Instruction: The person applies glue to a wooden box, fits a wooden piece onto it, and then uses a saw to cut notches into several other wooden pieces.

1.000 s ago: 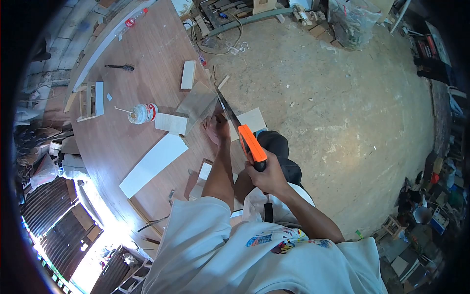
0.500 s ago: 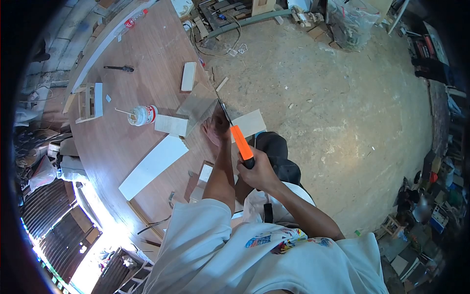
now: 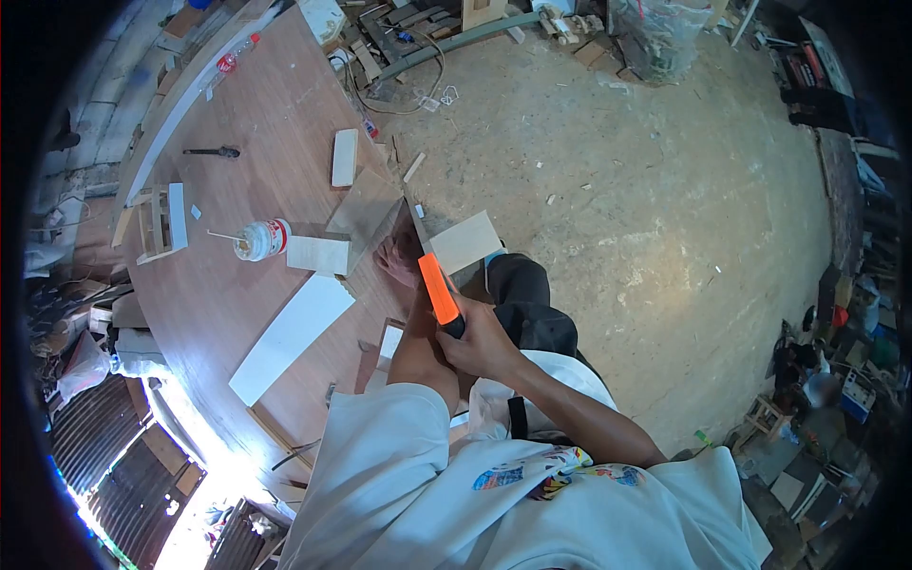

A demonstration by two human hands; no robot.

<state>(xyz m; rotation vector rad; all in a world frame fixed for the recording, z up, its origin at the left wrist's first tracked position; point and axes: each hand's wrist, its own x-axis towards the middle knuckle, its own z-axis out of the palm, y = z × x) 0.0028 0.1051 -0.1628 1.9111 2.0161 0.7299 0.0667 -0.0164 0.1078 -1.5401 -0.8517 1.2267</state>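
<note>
My right hand (image 3: 473, 338) is wrapped round the black end of the orange handle of a hand saw (image 3: 438, 288). The narrow saw blade, seen nearly edge-on, runs up from the handle along the table edge. My left hand (image 3: 399, 258) presses down just left of the blade, its fingers spread and partly in shadow. A pale board (image 3: 464, 242) juts past the table edge, right of the saw. Left of my left hand lie a thin tan panel (image 3: 365, 205) and a short pale block (image 3: 318, 255). What lies directly under my left palm is hidden.
On the wooden table (image 3: 275, 114) are a long white board (image 3: 291, 337), a white-topped block (image 3: 344, 158), a jar with a stick (image 3: 259, 240), a dark tool (image 3: 211, 152) and a small wooden frame (image 3: 164, 223). A clear bag (image 3: 655, 43) stands on the floor.
The saw and my right hand have shifted left and slightly down in the view. The table and its things have also slid left as the head view turned. My left hand stays beside the blade.
</note>
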